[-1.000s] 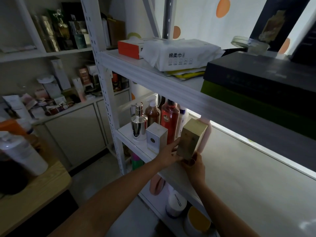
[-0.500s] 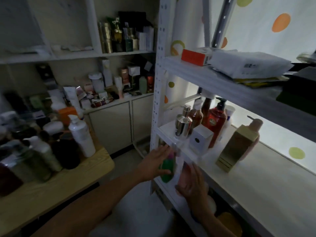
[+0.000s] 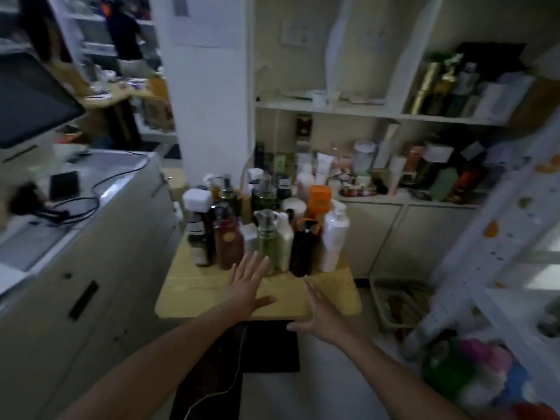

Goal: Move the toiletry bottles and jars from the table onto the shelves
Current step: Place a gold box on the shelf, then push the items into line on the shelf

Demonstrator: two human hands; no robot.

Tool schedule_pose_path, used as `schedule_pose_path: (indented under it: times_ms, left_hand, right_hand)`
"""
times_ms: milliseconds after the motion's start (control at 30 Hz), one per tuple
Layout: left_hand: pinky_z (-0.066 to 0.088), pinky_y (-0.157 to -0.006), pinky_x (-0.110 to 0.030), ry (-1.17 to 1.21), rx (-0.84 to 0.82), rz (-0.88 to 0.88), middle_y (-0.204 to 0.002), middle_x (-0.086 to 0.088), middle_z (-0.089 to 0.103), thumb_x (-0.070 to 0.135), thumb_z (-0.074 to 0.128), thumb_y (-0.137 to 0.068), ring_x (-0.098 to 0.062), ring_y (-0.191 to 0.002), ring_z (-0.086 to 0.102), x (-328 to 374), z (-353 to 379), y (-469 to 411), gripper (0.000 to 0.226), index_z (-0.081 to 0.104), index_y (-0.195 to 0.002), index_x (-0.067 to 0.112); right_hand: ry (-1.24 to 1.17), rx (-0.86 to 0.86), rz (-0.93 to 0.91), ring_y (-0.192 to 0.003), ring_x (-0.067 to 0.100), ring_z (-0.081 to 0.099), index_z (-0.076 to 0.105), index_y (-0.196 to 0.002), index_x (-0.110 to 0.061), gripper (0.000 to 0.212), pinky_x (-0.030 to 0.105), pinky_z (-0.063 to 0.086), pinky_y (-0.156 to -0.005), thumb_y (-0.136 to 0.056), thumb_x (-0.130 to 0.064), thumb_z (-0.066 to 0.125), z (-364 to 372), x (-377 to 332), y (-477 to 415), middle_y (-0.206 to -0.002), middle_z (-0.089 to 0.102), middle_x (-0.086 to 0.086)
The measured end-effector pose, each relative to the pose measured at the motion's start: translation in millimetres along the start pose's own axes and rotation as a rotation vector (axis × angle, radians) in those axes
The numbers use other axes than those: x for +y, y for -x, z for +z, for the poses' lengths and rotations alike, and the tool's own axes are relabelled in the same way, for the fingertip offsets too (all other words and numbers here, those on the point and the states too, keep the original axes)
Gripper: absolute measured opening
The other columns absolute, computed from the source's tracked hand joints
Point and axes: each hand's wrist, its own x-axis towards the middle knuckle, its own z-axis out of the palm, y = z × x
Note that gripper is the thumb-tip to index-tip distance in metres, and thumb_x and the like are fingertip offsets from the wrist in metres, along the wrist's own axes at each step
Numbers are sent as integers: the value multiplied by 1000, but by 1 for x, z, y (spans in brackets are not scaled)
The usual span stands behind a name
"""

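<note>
Now, the desk: a small light wooden desk (image 3: 194,286) is standing in the middle of the view, its front strip lying bare.
Toiletries: the bottles and jars are crowding the back half of the desk, none on the rack.
Front row: a reddish-brown bottle (image 3: 228,241), a pale green pump bottle (image 3: 266,241), a dark amber bottle (image 3: 303,250) and a tall white pump bottle (image 3: 333,237) are standing upright side by side.
Behind them: an orange box (image 3: 319,200) and a round white jar (image 3: 293,206) are showing among darker bottles.
Left hand (image 3: 247,283): it is reaching flat over the bare strip, fingers straight and spread, holding nothing, fingertips just short of the pale green pump bottle.
Right hand (image 3: 322,316): it is hovering over the desk's front edge, fingers straight, thumb out, holding nothing, pointing at the dark amber bottle.
Left side: a pale cabinet (image 3: 91,253) is carrying a black phone (image 3: 64,184) and a looping black cable (image 3: 78,204), with a dark screen (image 3: 30,98) hanging above.
Back wall: a white pillar (image 3: 209,101) is rising behind the desk; a wall shelf (image 3: 333,109) is holding gold bottles (image 3: 430,83), and a low cupboard (image 3: 424,237) beneath is carrying blurred clutter.
Right side: a white metal rack upright (image 3: 485,253) is slanting across the view.
Floor: a dark mat (image 3: 269,347) is lying under the desk, and a wire basket (image 3: 397,301) is sitting near the cupboard.
</note>
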Motion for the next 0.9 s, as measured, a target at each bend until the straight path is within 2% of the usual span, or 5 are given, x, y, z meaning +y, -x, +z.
schedule_pose_path:
  times_ms: [167, 433, 600, 733, 900]
  left_hand:
    - [-3, -117, -43, 33, -5, -255, -154, -1, -28, 73, 35, -83, -24, -144, -20, -70, -11, 25, 98, -20, -147, 24]
    - [1, -119, -41, 186, 51, -514, -156, -3, -23, 62, 50, -85, -26, -145, -18, -130, -15, 6, 105, -20, -147, 14]
    - [4, -119, -35, 261, 179, -541, -156, 3, -16, 45, 63, -86, -22, -147, -9, -174, -39, -42, 103, -11, -150, 14]
    - [27, -111, -31, 399, 229, -444, -155, 2, 22, 24, 70, -84, -19, -141, 25, -206, -63, -83, 88, 13, -151, 21]
    - [44, -92, -21, 631, 164, -438, -125, 1, 58, 12, 71, -82, -16, -118, 54, -228, -61, -111, 56, 49, -133, 19]
  right_hand:
    - [7, -104, -114, -145, 10, 1, -8, -150, -24, 126, 31, 18, -117, -60, -72, 66, 33, -65, -56, -158, -10, -9]
    - [-61, -308, -179, -145, 10, 3, -3, -151, -18, 138, 26, 14, -117, -44, -85, 53, 64, -111, -137, -159, -3, -4]
    - [-115, -390, -231, -142, 14, 14, 0, -151, -24, 108, 26, 17, -112, -74, -52, 71, 72, -131, -200, -156, 7, -7]
    - [-128, -476, -198, -144, 18, 11, -4, -150, -25, 102, 28, 15, -114, -80, -51, 66, 73, -140, -245, -157, 6, -6]
    - [-146, -535, -114, -145, 18, 10, -4, -151, -19, 108, 27, 18, -113, -77, -58, 64, 87, -138, -279, -158, 5, -1]
